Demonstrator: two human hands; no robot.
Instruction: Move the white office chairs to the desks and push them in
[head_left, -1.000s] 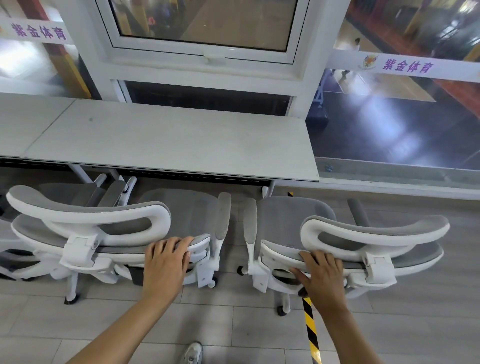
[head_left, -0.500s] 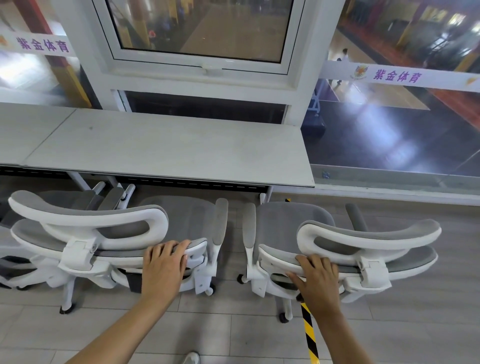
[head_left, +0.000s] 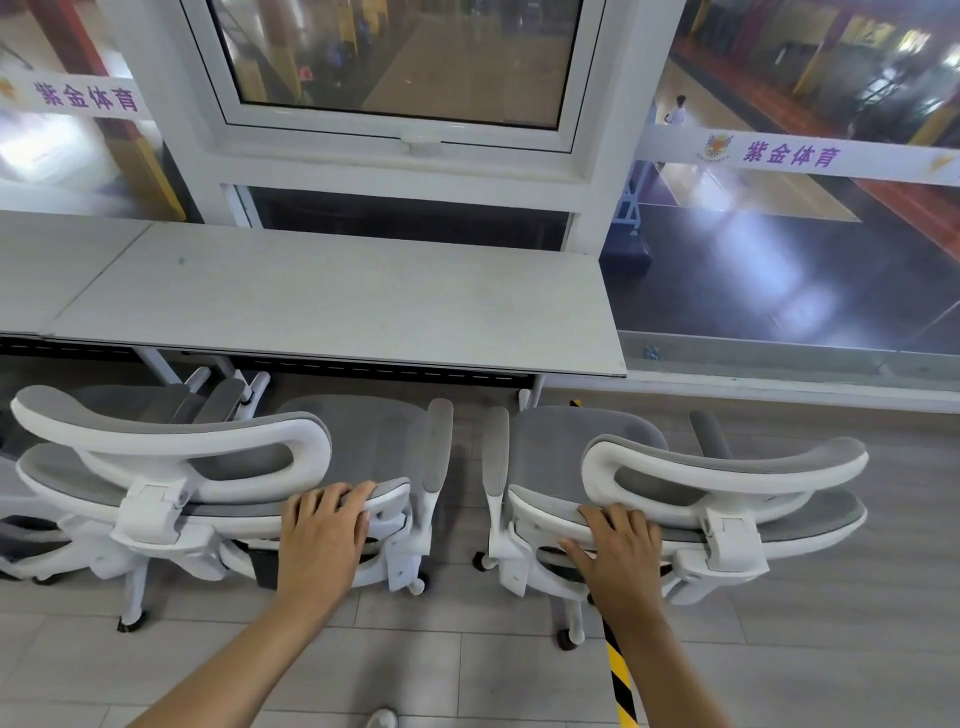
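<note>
Left hand (head_left: 323, 540) grips the backrest top of the left chair (head_left: 218, 483), right hand (head_left: 618, 553) grips that of the right chair (head_left: 691, 499); both chairs face the desk (head_left: 332, 301), seats just short of its near edge, not yet under. Versus a second ago, both sit slightly nearer the desk; final push left.

I'm looking through the one head camera, facing forward and down, close above the desk (head_left: 332, 306) edge.
</note>
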